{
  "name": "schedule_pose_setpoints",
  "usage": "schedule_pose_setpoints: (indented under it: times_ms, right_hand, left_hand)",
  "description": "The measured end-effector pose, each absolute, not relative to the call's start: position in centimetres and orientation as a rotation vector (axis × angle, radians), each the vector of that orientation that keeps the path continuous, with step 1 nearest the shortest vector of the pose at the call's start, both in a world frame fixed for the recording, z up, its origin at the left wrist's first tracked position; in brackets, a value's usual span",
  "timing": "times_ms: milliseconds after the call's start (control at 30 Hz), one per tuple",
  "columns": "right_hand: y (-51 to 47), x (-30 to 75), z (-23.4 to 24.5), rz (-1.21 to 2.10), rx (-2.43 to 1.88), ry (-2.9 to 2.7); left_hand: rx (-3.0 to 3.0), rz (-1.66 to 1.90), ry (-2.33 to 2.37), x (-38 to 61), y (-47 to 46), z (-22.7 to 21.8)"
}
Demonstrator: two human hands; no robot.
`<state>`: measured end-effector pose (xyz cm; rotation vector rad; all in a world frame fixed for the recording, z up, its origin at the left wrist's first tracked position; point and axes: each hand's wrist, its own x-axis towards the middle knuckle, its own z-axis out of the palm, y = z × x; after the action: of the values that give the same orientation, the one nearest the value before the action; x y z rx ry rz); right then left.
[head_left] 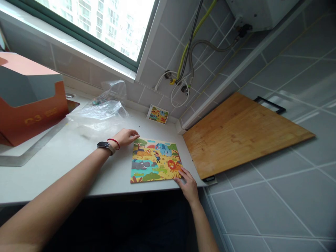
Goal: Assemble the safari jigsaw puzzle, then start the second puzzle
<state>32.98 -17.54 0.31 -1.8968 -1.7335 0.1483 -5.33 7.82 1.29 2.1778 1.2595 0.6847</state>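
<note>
A colourful animal jigsaw puzzle (pixel 149 164) lies flat on the white countertop (pixel 55 175), its picture showing an elephant, lions, a hippo and a small figure. My left hand (pixel 126 137), with a red string and a dark-faced band at the wrist, has its fingers closed at the puzzle's far left corner. At the near right corner, my right hand (pixel 188 185) grips the edge, thumb at the front and fingers over the lion side. Behind the puzzle, a small card (pixel 158 114) with a matching picture leans against the tiled wall.
Crumpled clear plastic bags (pixel 102 112) lie left of the puzzle, beside an orange box (pixel 34 115) with an open front. A wooden board (pixel 244 133) stands on the right. Hoses and cables (pixel 189 56) hang along the wall near the window (pixel 105 24).
</note>
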Motion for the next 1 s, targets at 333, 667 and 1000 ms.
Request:
schedule_pose_setpoints:
  times_ms: [333,667,1000]
  right_hand:
    - [-18.3,31.8,-0.1,0.062,-1.934,-1.608]
    - [-18.1,32.6,-0.2,0.045,-1.842,-1.575]
    - [-9.2,38.1,2.4,0.114,-2.219,-1.533]
  left_hand:
    - [2.155,0.711,1.245,-5.3,7.8,0.9]
    - [2.301,0.715,1.262,-4.5,7.5,0.3]
    - [2.366,0.747,1.284,-4.0,7.5,-0.7]
